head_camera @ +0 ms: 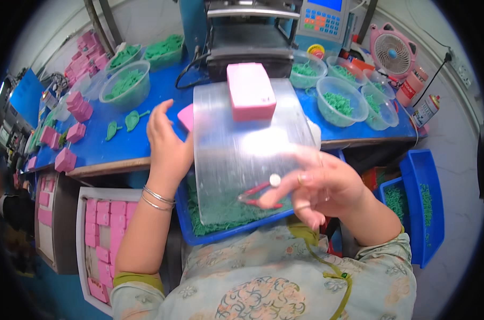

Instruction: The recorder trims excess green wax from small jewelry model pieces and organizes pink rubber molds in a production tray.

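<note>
My left hand (165, 138) is raised with its thumb apart from the fingers, at the left edge of a clear plastic board (222, 160). Just beyond its thumb, a pink block (186, 117) is partly covered. My right hand (322, 184), slightly blurred, hovers over the board's right side with its fingers spread. Close to its fingertips are red-handled nippers (248, 197) and a small white disc (274, 180); whether it touches them is unclear. A larger pink block (250, 90) rests on the board's far end. Beneath the near end, a blue tray (198, 240) contains green scraps (210, 228).
Behind the board stands a machine (250, 40) with a keypad panel (324, 22). Bowls of green pieces flank it, including one bowl (342, 102) at right and another (126, 86) at left. A white-rimmed tray (82, 232) of pink blocks sits low left. Blue bins (434, 208) are at right.
</note>
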The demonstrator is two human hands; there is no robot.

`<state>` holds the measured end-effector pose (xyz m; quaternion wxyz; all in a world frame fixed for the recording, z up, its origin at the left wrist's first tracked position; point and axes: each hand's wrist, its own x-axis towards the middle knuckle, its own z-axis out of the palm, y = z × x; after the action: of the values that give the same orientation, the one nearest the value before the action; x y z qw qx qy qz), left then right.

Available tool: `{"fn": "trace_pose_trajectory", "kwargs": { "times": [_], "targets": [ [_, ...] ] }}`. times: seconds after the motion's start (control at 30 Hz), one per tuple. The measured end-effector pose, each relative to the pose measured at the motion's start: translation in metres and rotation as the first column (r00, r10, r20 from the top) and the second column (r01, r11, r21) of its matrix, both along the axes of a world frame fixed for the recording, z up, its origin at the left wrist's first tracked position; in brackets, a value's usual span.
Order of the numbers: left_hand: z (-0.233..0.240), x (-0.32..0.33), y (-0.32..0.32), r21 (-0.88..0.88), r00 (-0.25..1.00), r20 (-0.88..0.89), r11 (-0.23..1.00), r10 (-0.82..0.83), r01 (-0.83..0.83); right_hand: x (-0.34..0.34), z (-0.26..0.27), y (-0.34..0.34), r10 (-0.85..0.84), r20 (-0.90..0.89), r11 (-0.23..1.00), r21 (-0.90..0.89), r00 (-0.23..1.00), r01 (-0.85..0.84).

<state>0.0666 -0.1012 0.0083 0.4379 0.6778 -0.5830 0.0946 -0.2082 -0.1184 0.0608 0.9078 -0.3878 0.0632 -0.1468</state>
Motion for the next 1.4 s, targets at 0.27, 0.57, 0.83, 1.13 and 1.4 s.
{"fn": "trace_pose_trajectory", "kwargs": {
  "times": [0.27,0.57,0.83,1.13,1.4],
  "targets": [
    [-0.016,0.015,-0.023,0.268,0.989,-0.047,0.952,-0.143,0.150,0.018,0.033,-0.047,-0.182,0.030,0.978,-0.103,0.983,0.184],
    [-0.010,0.022,-0.021,0.287,0.981,-0.005,0.940,-0.192,0.186,0.049,0.040,-0.111,-0.462,0.047,0.886,-0.005,0.886,0.463],
    [-0.004,0.018,-0.018,0.307,0.977,-0.064,0.927,-0.203,0.213,0.066,0.011,-0.127,-0.683,0.065,0.651,-0.397,0.727,0.647],
    [-0.012,0.019,-0.018,0.228,0.981,0.033,0.957,-0.191,0.179,0.084,0.006,-0.117,-0.825,0.113,0.484,-0.365,0.554,0.795],
    [-0.013,0.016,-0.020,0.205,0.982,0.063,0.965,-0.178,0.161,0.082,0.012,-0.118,-0.829,0.028,0.508,-0.380,0.559,0.773]
  ]
}}
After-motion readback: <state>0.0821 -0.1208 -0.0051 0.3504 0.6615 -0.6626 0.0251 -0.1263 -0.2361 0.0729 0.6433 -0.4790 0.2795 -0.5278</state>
